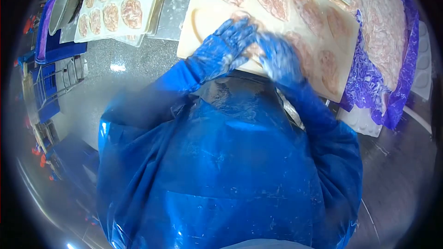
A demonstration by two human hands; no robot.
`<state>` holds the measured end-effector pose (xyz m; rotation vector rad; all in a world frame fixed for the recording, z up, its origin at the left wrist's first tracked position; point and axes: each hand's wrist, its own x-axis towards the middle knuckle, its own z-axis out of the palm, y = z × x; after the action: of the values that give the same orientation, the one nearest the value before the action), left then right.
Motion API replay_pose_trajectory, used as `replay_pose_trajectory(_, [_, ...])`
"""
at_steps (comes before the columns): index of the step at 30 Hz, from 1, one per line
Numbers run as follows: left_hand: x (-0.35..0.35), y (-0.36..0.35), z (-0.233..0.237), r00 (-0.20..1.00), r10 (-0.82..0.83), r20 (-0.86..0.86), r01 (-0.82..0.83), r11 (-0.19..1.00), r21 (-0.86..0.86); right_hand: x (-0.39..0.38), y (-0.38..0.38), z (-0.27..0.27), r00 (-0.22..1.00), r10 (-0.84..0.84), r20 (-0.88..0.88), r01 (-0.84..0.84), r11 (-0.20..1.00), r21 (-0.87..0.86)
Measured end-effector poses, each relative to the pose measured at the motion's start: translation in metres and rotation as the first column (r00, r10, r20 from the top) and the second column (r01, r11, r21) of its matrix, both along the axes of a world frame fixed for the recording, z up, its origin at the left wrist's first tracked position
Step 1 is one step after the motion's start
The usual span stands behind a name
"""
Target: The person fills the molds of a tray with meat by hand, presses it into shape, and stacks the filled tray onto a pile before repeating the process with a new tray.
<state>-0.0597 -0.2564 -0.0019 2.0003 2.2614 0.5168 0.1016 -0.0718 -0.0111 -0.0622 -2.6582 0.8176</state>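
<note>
— Beneath the left hand (226,48) and right hand (282,59), what?
— One pink oval meat patty (252,51) in the cream moulded plastic tray (207,23); hands touching, grip blurred, cannot tell.

A grey speckled tabletop (115,60) stretches across the upper left, with a bright patch of light (117,68) reflected on it. At the far left edge sit stacked blue trays (48,46) and a wire rack (57,80). At lower right, the grey floor (401,166) looks wet and shiny.
</note>
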Motion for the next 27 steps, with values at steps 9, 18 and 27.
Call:
replay_pose_trajectory(9, [-0.001, 0.047, -0.002, 0.993, 0.102, -0.057, -0.101, 0.995, 0.018, 0.033, -0.024, 0.017, 0.969, 0.051, 0.243, -0.107, 0.969, 0.223])
replay_pose_trajectory(18, [0.006, 0.033, 0.010, 0.999, 0.042, -0.020, -0.044, 0.996, -0.077, 0.039, -0.031, 0.020, 0.972, 0.079, 0.222, -0.087, 0.996, 0.029])
replay_pose_trajectory(27, [0.083, 0.082, 0.026, 0.984, 0.088, 0.155, -0.054, 0.976, -0.212, 0.083, 0.131, 0.059, 0.930, -0.321, 0.180, 0.347, 0.927, -0.141])
